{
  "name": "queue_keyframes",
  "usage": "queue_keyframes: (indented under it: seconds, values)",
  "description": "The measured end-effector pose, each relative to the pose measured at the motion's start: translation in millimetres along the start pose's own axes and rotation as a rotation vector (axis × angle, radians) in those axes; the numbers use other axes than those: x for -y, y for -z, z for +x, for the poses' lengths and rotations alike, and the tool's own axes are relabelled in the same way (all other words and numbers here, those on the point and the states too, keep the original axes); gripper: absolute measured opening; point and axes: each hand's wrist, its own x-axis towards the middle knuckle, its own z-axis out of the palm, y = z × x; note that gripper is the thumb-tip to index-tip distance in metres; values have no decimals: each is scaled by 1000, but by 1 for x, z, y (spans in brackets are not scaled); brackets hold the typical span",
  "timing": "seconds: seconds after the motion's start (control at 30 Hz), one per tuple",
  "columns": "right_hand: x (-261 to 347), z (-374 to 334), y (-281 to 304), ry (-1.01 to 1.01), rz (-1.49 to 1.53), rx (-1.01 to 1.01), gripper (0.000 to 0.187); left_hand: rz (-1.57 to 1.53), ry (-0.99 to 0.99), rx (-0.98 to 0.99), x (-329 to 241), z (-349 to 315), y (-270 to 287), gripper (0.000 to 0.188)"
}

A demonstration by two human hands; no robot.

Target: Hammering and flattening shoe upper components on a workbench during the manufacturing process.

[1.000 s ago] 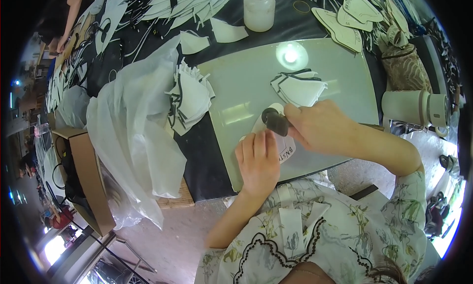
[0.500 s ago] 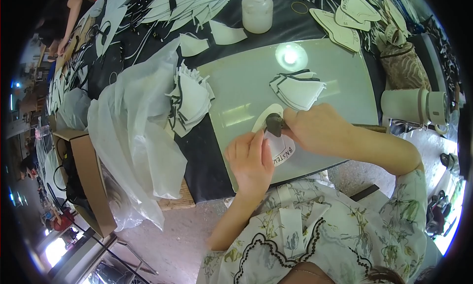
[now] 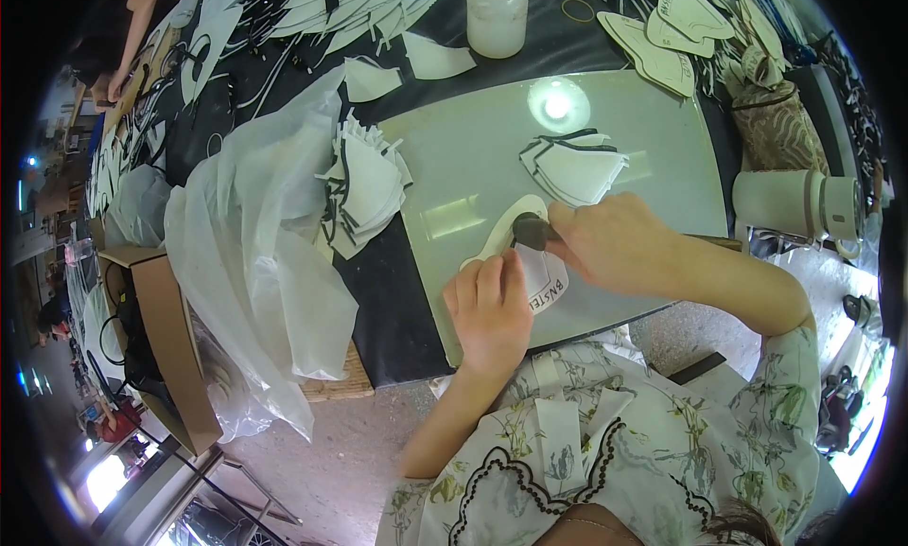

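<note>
In my right hand (image 3: 610,243) is a hammer (image 3: 532,231), gripped close to its dark head. Its wooden handle appears beyond my forearm. The head rests over a cream template (image 3: 518,210) that bears lettering and lies on the pale green board. A small white cut piece (image 3: 534,270) lies on this template. Just below the hammer head, the bent fingers of my left hand (image 3: 489,309) pinch and press the white piece's edge; their tips are partly hidden. Behind my right hand sits a small stack of white pieces with black edging (image 3: 574,167).
The pale green board (image 3: 454,182) has a larger pile of black-edged white pieces (image 3: 367,182) at its left, beside a plastic bag (image 3: 270,234). A white bottle (image 3: 497,21) stands behind it. More templates (image 3: 653,54) and a flask (image 3: 794,203) are right. Another person's arm (image 3: 140,35) shows far left.
The hammer head has turned slightly and sits a little higher, with my right hand shifted right. My left hand's fingers have drawn closer together, and the template has moved slightly.
</note>
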Motion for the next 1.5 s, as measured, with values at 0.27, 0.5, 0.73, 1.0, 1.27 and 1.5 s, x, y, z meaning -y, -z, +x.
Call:
queue_keyframes:
  seconds: [0.27, 0.5, 0.73, 1.0, 1.27, 1.5]
  values:
    - [9, -5, -4, -13, 58, -3, 35, 77, -64, 37, -1, 3, 2, 30]
    - [5, -2, -10, -74, 69, 59, 29, -46, 45, -12, 3, 5, 5, 25]
    - [5, -5, -7, -5, -3, -39, 36, 25, -101, 43, 9, 0, 11, 29]
    - [6, 1, -7, 51, 40, 15, 34, 47, -194, 107, 13, 1, 13, 33]
    - [4, -3, -7, 22, 90, -33, 34, 40, -168, 142, 12, 1, 14, 35]
    - [2, -2, -6, -52, 57, 16, 34, -205, 83, 18, 15, 3, 16, 22]
